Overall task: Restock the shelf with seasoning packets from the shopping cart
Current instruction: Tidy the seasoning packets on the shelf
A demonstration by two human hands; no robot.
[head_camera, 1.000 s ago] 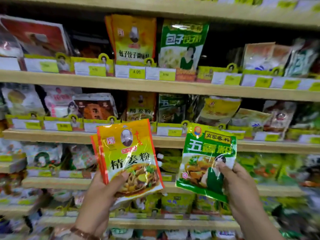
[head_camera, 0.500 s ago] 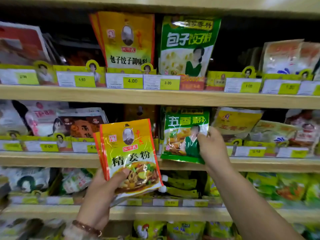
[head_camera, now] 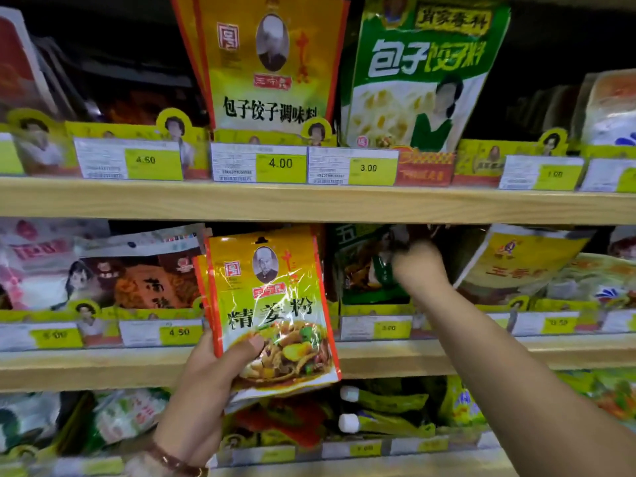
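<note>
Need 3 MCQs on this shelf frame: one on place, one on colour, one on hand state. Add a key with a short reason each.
1. Where is the green packet?
A. In the middle shelf slot, right of the raised packet
B. On the top shelf
C. In the shopping cart

2. What is the main colour of the ginger powder packet held up in front?
A. Blue
B. Yellow with an orange-red border
C. White

3. What is the left hand doing?
A. Hanging open, holding nothing
B. Pressing flat on a price tag
C. Gripping the ginger powder packet, thumb on its front

Key:
1 A: the right hand reaches into that slot at the green packet.
2 B: its face is yellow and its edges are orange-red.
3 C: the thumb lies across the packet's lower front, with the fingers behind.
</note>
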